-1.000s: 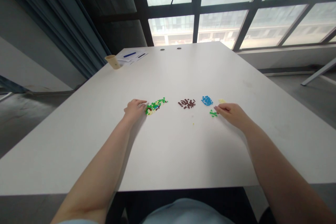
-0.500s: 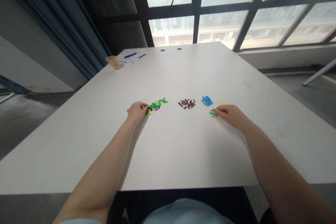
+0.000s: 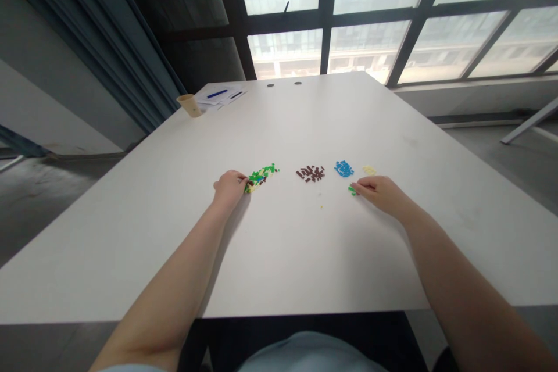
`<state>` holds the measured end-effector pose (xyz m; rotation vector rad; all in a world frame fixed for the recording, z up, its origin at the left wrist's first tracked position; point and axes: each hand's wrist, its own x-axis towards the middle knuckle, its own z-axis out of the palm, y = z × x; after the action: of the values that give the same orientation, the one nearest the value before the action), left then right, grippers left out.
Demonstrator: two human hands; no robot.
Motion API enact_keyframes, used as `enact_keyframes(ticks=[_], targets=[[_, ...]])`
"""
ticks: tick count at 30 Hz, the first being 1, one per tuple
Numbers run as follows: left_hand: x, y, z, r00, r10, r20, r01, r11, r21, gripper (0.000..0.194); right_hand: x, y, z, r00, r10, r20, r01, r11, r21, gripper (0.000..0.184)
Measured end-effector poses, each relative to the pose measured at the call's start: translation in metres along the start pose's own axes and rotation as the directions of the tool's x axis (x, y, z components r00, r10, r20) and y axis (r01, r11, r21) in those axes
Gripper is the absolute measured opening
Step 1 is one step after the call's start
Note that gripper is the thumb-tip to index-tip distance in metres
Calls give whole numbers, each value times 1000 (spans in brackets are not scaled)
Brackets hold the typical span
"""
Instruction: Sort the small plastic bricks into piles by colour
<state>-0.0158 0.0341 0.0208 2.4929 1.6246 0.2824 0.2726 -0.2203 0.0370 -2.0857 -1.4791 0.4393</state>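
My left hand (image 3: 229, 189) is at the left edge of a mixed pile of small pieces (image 3: 263, 173), green, yellow, brown and blue. Its fingers are pinched together, and whatever they hold is too small to name. On the right, my right hand (image 3: 380, 190) has its fingertips closed at a few green pieces (image 3: 351, 189), partly covering them. Whether a piece sits between those fingertips is hidden. Between the hands lie a heap of brown pieces (image 3: 311, 173) and a heap of blue pieces (image 3: 344, 168). Pale yellow pieces (image 3: 369, 170) lie just beyond my right hand.
All of this rests on a white table (image 3: 279, 256). One tiny yellow piece (image 3: 321, 207) lies alone nearer to me. At the far left stand a tan cup (image 3: 189, 106) and papers (image 3: 211, 99) with a blue pen (image 3: 217, 93) on them. Windows rise behind the table.
My right fingertips have shifted slightly left over the green pieces, covering more of them. My left hand stays at the mixed pile with only a slight finger movement.
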Motion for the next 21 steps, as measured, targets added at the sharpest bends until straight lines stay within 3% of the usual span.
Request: enact_keyframes(ticks=[9,13,18,21], targets=[[-3,9,-4,998,62,21,-64,989,134,28,0,-3,1,1000,-4,9,4,1000,-3,44],[-5,13,-4,997,74,-18,-70,987,145,28,1,-2,1,1000,-7,8,7,1000,5,44],[-10,19,-12,983,109,-144,-119,991,-62,25,2,0,4,1000,-18,6,17,1000,25,44],[-17,33,-23,979,133,-157,-165,962,-217,21,2,0,5,1000,-27,12,27,997,67,42]])
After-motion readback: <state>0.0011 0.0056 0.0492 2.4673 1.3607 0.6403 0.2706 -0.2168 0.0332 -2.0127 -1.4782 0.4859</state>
